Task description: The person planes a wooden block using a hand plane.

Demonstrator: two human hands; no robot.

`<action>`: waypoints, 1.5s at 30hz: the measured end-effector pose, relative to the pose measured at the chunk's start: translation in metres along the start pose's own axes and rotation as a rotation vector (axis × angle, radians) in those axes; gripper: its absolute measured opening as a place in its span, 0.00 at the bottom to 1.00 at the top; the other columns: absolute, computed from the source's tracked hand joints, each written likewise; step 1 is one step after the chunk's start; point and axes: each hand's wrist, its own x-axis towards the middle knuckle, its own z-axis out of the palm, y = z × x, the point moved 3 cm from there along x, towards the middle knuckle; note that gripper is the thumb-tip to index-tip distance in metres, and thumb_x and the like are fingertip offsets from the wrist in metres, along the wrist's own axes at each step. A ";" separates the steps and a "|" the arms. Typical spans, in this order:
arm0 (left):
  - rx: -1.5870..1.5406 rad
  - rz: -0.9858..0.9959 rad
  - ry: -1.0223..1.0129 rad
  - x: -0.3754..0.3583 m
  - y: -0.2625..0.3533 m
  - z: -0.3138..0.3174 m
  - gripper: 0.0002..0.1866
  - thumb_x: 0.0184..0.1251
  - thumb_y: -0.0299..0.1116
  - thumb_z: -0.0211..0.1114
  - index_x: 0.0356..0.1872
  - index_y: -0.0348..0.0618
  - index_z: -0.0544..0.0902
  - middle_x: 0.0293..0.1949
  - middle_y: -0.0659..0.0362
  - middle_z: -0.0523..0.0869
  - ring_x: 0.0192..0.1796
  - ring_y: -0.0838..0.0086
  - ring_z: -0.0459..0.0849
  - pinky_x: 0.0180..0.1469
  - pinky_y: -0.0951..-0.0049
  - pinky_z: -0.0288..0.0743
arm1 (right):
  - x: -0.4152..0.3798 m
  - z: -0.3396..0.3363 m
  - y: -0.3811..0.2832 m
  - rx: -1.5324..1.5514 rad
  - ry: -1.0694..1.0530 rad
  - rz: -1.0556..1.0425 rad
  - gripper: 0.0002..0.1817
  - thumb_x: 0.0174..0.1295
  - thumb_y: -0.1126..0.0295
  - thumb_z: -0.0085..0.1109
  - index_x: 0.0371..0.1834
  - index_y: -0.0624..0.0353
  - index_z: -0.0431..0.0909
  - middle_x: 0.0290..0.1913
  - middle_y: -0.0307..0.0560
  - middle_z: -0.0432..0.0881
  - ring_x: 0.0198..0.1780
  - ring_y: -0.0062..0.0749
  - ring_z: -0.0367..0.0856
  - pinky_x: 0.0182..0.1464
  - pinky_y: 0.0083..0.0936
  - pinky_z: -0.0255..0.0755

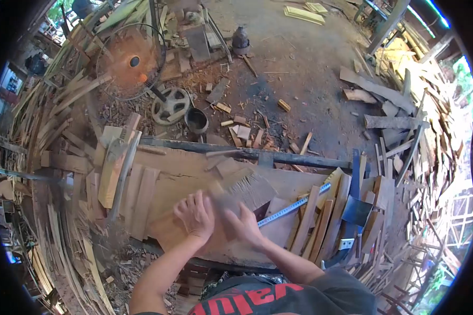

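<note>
My left hand (195, 214) is over the workbench (168, 223), its fingers slightly bent and apart. Close by on the right, my right hand (243, 224) is smeared by motion, its fingers against a blurred piece of wood (223, 202) between the two hands. Behind them lies a dark, rough-grained board (249, 189) on the bench. A blue-white tape measure (294, 205) stretches out from beside my right hand toward the upper right. Narrow wood strips (306, 220) lie to the right of it.
A handsaw (357, 210) lies at the bench's right end. Stacked boards (120, 176) stand at the left end. Beyond the bench are a standing fan (134, 62), a dark pan (196, 121) and wood scraps on the dirt floor. Timber piles (441, 152) line the right side.
</note>
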 end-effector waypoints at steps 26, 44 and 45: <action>-0.009 -0.018 0.061 -0.004 0.000 0.002 0.14 0.78 0.41 0.51 0.55 0.49 0.80 0.49 0.56 0.84 0.54 0.59 0.77 0.63 0.50 0.58 | 0.015 -0.002 -0.019 -0.198 0.044 -0.087 0.27 0.70 0.50 0.59 0.52 0.69 0.78 0.44 0.76 0.83 0.50 0.69 0.84 0.53 0.50 0.77; -0.009 -0.033 0.074 -0.006 -0.002 0.001 0.14 0.76 0.41 0.54 0.54 0.47 0.80 0.46 0.55 0.83 0.53 0.58 0.76 0.61 0.49 0.58 | 0.048 0.009 -0.010 -0.093 0.020 -0.166 0.28 0.70 0.51 0.60 0.55 0.70 0.77 0.44 0.72 0.85 0.49 0.68 0.84 0.51 0.47 0.77; -0.024 -0.027 0.083 -0.005 -0.002 0.002 0.14 0.76 0.41 0.54 0.54 0.48 0.79 0.46 0.55 0.83 0.53 0.58 0.75 0.61 0.50 0.58 | 0.015 -0.004 -0.008 -0.138 -0.021 -0.151 0.27 0.70 0.52 0.61 0.56 0.70 0.77 0.45 0.71 0.85 0.49 0.66 0.85 0.52 0.46 0.77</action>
